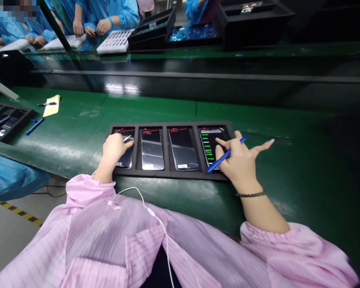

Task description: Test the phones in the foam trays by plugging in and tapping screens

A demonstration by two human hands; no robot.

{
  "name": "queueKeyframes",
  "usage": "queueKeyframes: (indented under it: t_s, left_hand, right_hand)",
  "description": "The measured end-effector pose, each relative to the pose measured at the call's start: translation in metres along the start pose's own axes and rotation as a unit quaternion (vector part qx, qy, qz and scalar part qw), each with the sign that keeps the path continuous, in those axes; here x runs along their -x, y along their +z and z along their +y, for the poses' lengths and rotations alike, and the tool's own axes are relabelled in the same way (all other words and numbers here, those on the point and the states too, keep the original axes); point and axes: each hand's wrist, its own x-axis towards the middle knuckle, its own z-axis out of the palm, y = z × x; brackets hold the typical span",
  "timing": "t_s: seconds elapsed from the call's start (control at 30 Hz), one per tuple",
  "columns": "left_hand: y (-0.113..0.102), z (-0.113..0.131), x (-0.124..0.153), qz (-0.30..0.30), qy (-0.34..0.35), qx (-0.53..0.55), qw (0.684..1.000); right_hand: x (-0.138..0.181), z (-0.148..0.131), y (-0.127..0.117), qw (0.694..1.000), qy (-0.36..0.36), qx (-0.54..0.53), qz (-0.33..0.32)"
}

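Gripping a blue pen (220, 159) slantwise between thumb and fingers, my right hand (240, 160) sends its index finger over the rightmost phone (210, 147), just to its left; whether the fingertip touches the glass, I cannot tell. This phone's long axis runs away from me, and my left hand is much farther from it. Its dark screen carries rows of mostly green text. It lies in the end slot of a black tray (156, 173). Between my hands rest the third phone (183, 150) and the second phone (152, 150), dark, with red text along their tops. My left hand (114, 150) bends over the leftmost phone (126, 159), partly covering it; whether it holds anything, I cannot tell. Well beyond it, leftward on the green tabletop (156, 108), lies yellow paper (52, 110).
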Motion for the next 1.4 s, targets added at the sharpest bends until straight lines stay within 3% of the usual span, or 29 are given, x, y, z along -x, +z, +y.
queueKeyframes:
  t_s: [0.37, 0.47, 0.63, 0.87, 1.03, 1.4]
  left_hand:
    - [-0.022, 0.017, -0.001, -0.074, -0.064, -0.037, 0.995]
    - [-0.025, 0.021, 0.0, -0.081, -0.082, -0.043, 0.992]
    - [-0.024, 0.02, 0.001, -0.08, -0.057, -0.044, 0.994]
    - [-0.019, 0.022, 0.002, -0.08, -0.061, -0.041, 0.994]
    - [-0.018, 0.019, 0.001, -0.07, -0.076, -0.022, 0.994]
    - [-0.006, 0.016, 0.0, -0.051, -0.067, 0.001, 0.996]
  right_hand:
    - [0.001, 0.01, 0.012, 0.998, 0.009, 0.02, -0.061]
    - [0.0, 0.007, 0.009, 0.998, 0.027, 0.031, -0.04]
    - [-0.002, 0.002, 0.007, 0.992, 0.094, 0.081, -0.003]
    - [-0.011, -0.001, 0.004, 0.973, 0.194, 0.105, -0.062]
    - [-0.02, 0.001, 0.002, 0.944, 0.299, 0.111, -0.087]
    - [-0.018, 0.003, -0.001, 0.956, 0.282, 0.043, -0.066]
